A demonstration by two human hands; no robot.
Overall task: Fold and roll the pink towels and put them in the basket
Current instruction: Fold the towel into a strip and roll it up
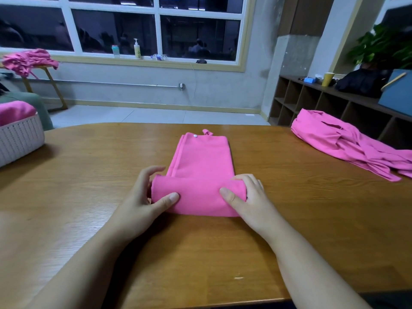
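i am watching the rolling step in progress. a folded pink towel [201, 152] is lying as a narrow strip at table centre, long axis running 6 to 12 o'clock, with a snap and small loop at its 12 o'clock end. the near end is already turned up into a roll [198, 197], sitting at the strip's 6 o'clock end.

the left hand [142, 197] is grasping the roll's 9 o'clock end, thumb pressing on top, fingers curling round the far side. the right hand [247, 197] is grasping the 3 o'clock end the same way, thumb on top, fingers wrapping over.

judging by the flat strip remaining, i am reading the roll as roughly a third done. the next move is calling for both hands to push toward 12 o'clock evenly, keeping the roll's ends level so it is not coning, and finishing at the loop end.

the basket [20, 139] is waiting at 9 o'clock on the table [89, 186], well apart, with pink cloth already showing inside. a pile of unfolded towels [347, 146] is lying at 2 o'clock. more pink cloth [29, 60] is resting on a stand beyond the table at 10 o'clock.
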